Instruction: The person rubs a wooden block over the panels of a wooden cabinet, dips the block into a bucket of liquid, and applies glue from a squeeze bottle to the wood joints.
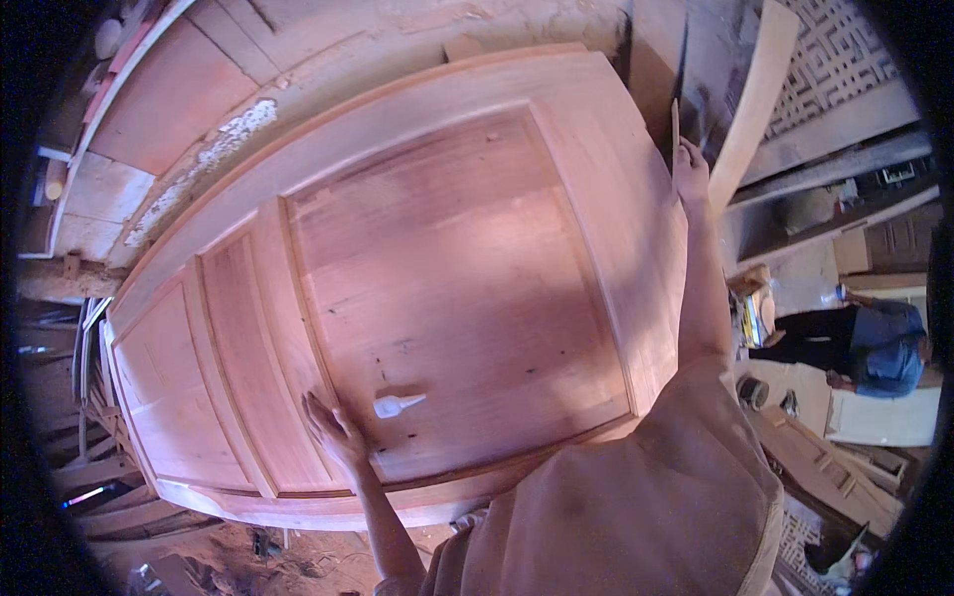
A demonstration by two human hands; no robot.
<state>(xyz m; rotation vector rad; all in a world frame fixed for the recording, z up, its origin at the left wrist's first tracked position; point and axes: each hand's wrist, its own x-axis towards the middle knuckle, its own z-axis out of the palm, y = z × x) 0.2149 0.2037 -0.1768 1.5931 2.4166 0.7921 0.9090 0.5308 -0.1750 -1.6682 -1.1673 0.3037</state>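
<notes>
A large panelled wooden door (pixel 437 258) lies flat in front of me. My left hand (pixel 333 429) rests open on its near panel, fingers spread, beside a small white glue bottle (pixel 397 404) lying on the wood. My right hand (pixel 689 171) reaches over the door's far right edge and holds a thin wooden strip (pixel 676 124) upright against that edge.
A pale curved plank (pixel 755 94) leans at the upper right by a lattice panel (pixel 835 60). Another person in a blue shirt (pixel 874 348) bends at the right. Wood offcuts and boards (pixel 99 467) lie at the left, more timber at the lower right.
</notes>
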